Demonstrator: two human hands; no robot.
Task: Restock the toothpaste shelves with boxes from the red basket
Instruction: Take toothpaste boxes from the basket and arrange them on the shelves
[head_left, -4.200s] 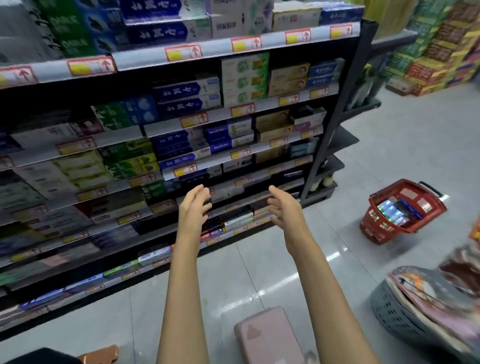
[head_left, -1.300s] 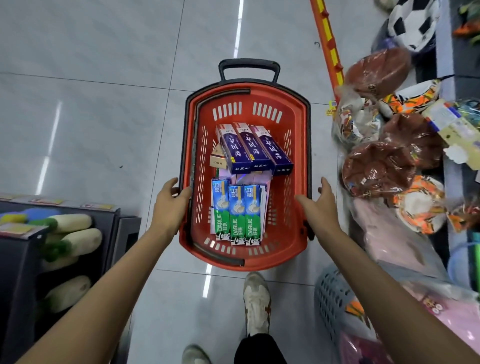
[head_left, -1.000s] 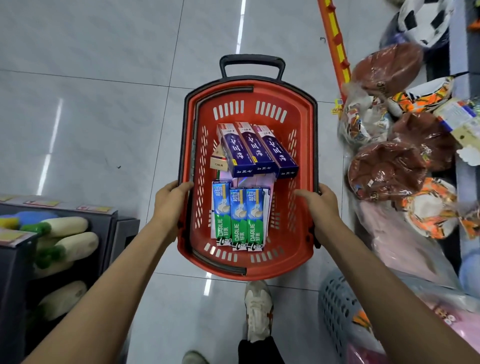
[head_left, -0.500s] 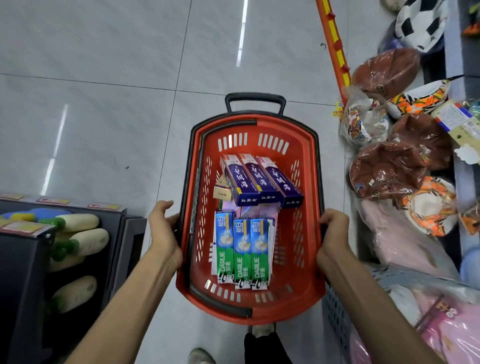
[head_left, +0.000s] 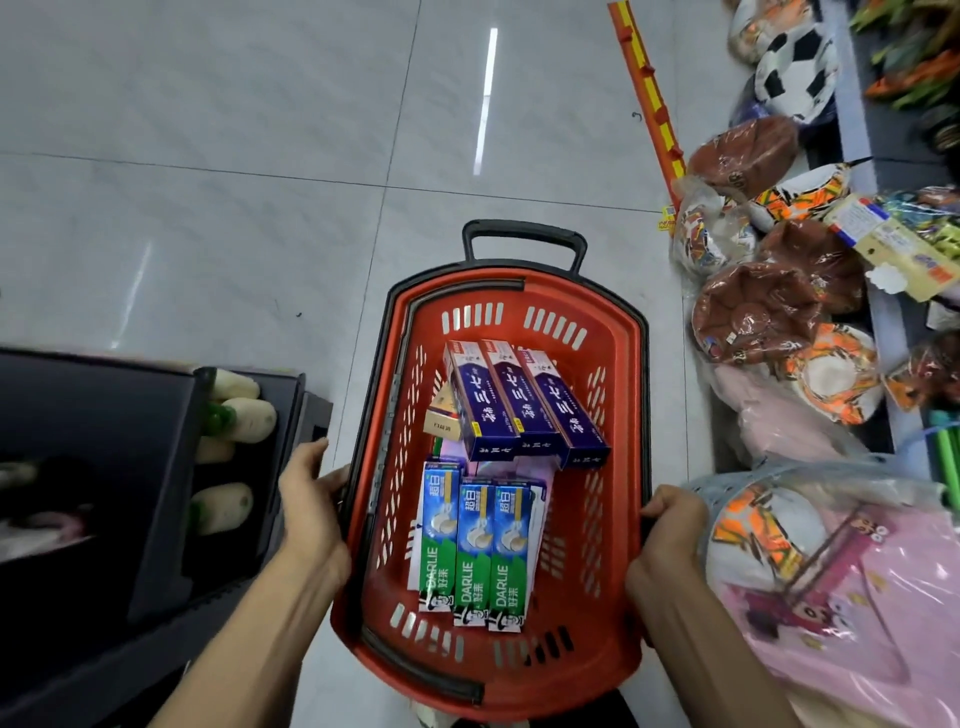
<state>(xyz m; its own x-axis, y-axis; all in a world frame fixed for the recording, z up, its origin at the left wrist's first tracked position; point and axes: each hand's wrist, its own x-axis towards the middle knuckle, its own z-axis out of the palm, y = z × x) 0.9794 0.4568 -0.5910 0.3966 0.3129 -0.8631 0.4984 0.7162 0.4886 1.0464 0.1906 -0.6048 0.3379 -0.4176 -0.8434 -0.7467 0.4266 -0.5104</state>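
left hand fingers curled round red basket left rim, right hand fist gripping right rim, three purple boxes, three green DARLIE boxes inside

The basket is red — navy boxes, blue-green boxes, black-and-white ball.

1. One red basket: slotted plastic, black-trimmed, open-topped.
2. Three dark-blue boxes lay side by side, slightly skewed, in its far half.
3. Three green Darlie boxes lay side by side nearer.
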